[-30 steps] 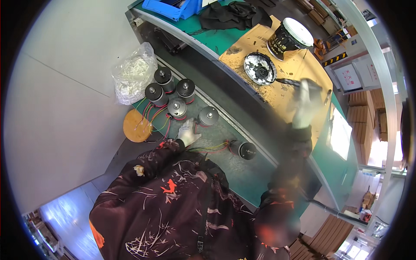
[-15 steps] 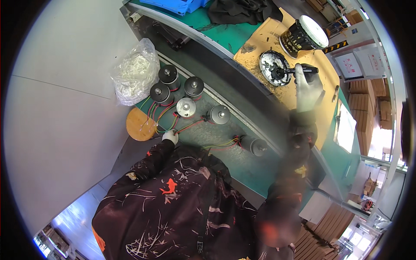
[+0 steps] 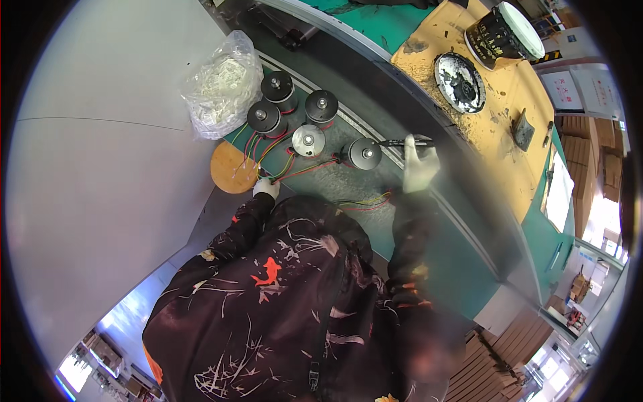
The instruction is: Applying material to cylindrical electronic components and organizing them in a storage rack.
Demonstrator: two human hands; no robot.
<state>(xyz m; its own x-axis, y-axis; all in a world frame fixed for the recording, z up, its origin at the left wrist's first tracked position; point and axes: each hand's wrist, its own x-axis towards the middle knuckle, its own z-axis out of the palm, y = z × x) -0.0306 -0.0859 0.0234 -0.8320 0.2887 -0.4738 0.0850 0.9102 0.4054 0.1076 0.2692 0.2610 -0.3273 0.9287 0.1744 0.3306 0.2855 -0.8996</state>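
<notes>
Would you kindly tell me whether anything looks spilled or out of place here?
Yes: dark smears and flecks mark the yellow board around the dish of black paste; they look like stray paste beyond its rim.

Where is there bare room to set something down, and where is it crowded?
Bare: the yellow board below the dark flat piece; the green bench between right sleeve and metal rail. Crowded: the bench's left end, with motors, wires, the left hand and plastic bag.

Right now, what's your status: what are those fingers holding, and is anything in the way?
Left fingers on motor wires. Right fingers gripping slim black tool, tip at nearest upright motor, contact unclear. Nothing visible between tool and motor.
</notes>
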